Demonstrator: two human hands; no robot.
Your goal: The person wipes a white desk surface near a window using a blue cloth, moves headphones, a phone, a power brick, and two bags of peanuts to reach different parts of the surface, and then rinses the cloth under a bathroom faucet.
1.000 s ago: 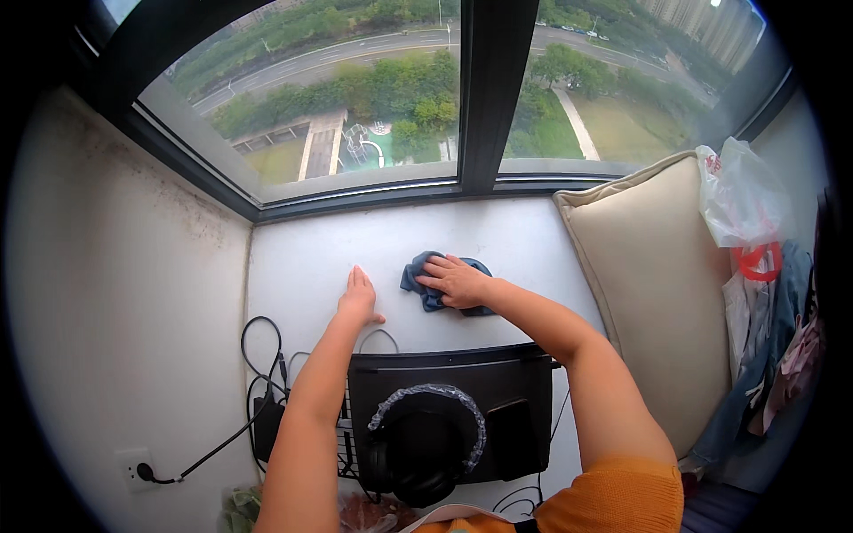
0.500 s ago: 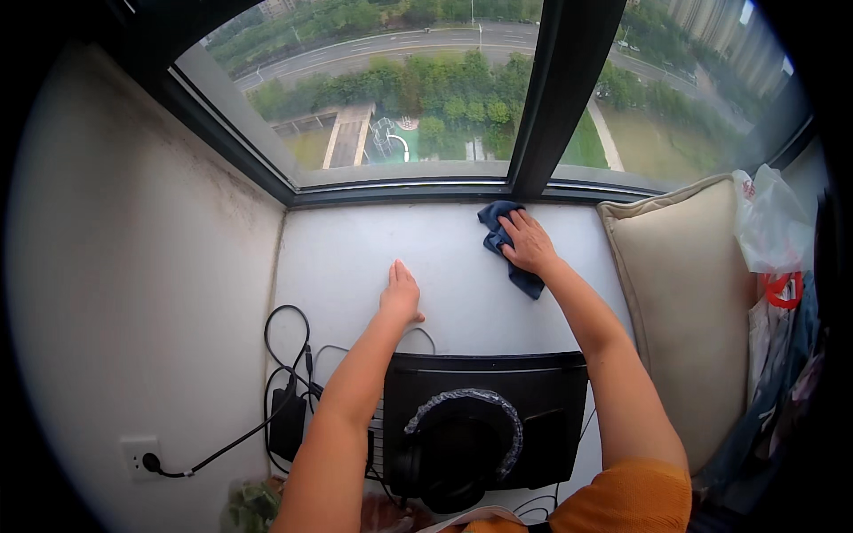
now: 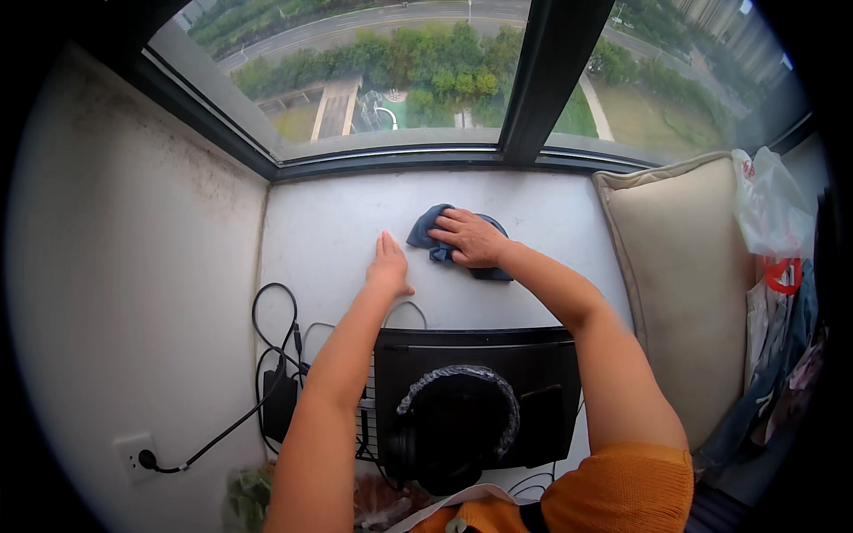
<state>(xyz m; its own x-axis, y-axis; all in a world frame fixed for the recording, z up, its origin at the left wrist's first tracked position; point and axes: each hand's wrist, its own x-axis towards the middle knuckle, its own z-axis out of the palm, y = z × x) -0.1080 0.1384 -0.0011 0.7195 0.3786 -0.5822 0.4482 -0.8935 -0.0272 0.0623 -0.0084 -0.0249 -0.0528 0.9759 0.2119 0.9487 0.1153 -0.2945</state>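
Note:
My right hand [image 3: 471, 237] presses a dark blue cloth [image 3: 427, 227] onto the white windowsill [image 3: 329, 204], its fingers bent over the fabric. Part of the cloth sticks out on either side of the hand. To its left, my left hand [image 3: 388, 266] leans on the same sill with its fingers stretched out and nothing in it. Just nearer to me lies a closed black laptop [image 3: 555, 373]. On top of it are black headphones [image 3: 462, 373] with a crinkled clear wrap on the band, and a dark phone-like slab [image 3: 541, 422].
A beige cushion [image 3: 680, 275] leans along the right side, beside a white plastic bag [image 3: 771, 204] and piled clothes. At left, a black power adapter [image 3: 280, 406] and cables run to a wall socket [image 3: 133, 455]. The dark window frame [image 3: 391, 157] bounds the far edge.
My right hand has swept the cloth leftward and a little nearer to me. My left hand stays at about the same place on the sill. The whole view has shifted slightly.

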